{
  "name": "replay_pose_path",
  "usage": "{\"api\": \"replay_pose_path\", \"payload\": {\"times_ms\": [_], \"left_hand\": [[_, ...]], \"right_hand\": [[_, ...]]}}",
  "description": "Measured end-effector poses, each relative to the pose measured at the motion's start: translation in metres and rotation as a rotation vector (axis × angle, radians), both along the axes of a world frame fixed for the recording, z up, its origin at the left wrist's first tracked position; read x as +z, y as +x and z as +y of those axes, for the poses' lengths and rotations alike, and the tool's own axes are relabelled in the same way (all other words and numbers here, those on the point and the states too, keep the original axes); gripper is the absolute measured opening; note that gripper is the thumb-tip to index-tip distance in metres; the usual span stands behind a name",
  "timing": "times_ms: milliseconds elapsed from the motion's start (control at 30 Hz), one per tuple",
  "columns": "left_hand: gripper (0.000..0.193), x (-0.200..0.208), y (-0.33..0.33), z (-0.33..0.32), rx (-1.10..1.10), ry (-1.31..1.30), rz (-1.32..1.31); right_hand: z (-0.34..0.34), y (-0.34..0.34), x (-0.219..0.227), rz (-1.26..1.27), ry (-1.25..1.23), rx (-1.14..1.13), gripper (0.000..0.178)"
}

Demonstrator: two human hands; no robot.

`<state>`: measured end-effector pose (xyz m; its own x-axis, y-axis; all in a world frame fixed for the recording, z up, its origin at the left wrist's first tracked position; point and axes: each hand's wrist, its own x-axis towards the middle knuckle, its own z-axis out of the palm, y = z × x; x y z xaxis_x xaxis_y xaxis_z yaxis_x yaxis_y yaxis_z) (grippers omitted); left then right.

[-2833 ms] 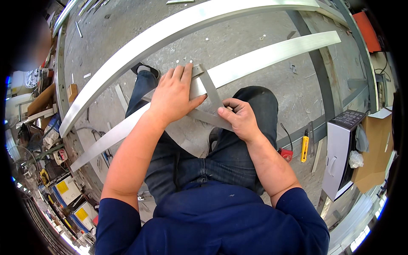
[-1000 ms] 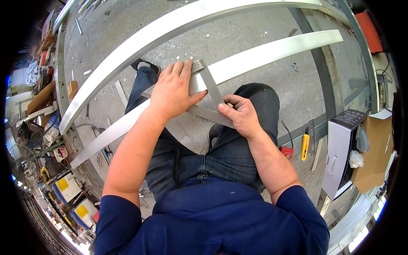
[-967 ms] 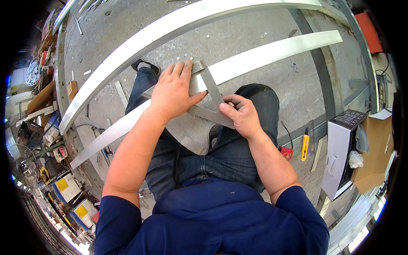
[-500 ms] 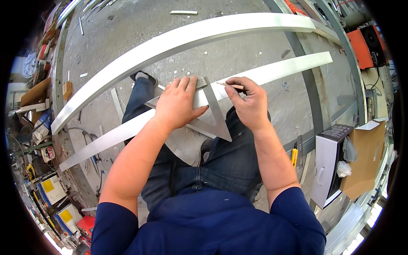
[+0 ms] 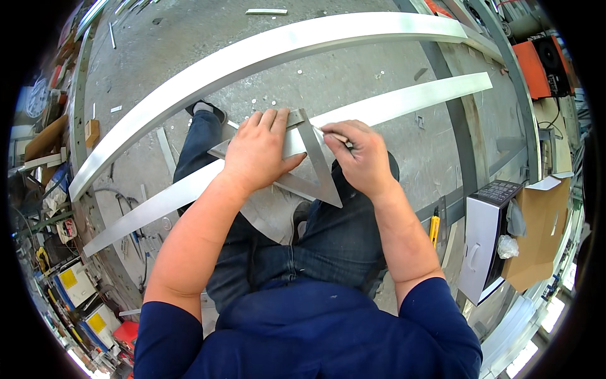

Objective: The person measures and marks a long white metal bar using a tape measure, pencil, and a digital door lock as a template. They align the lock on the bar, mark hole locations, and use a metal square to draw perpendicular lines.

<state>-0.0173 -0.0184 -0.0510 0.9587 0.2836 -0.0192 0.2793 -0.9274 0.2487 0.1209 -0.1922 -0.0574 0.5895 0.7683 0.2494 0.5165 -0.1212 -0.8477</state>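
Note:
A long pale metal bar [image 5: 404, 106] lies slantwise above my thighs. Across it rests a grey metal triangle square [image 5: 324, 170], its thick edge along the bar's far side. My left hand [image 5: 254, 150] grips the square and the bar, fingers over the far edge and thumb on the near side. Pinched in my right hand [image 5: 363, 158] is a pencil [image 5: 338, 136], mostly hidden by the fingers. Its tip is at the bar, close beside the square's right-hand edge.
Beyond lies a second pale metal bar [image 5: 271, 45], parallel to the first. Grey steel rails [image 5: 466, 139] support both at the right. A yellow utility knife [image 5: 434, 228] lies right of my forearm, near a white box [image 5: 475, 252] and open cardboard [image 5: 543, 234]. Tools crowd the left.
My right hand has shifted slightly left and toward me, bringing the pencil closer to the square's edge. My left hand keeps its hold. The whole view has shifted a little.

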Motion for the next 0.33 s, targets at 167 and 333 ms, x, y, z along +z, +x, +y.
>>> {"api": "replay_pose_path", "payload": {"times_ms": [167, 333], "left_hand": [[0.082, -0.001, -0.001, 0.000, -0.007, 0.047, -0.005], [0.094, 0.015, 0.005, 0.002, 0.034, -0.100, 0.185]], "right_hand": [[-0.058, 0.000, 0.019, 0.083, -0.175, 0.143, 0.006], [-0.089, -0.024, -0.010, 0.471, -0.048, -0.156, 0.014]]}}
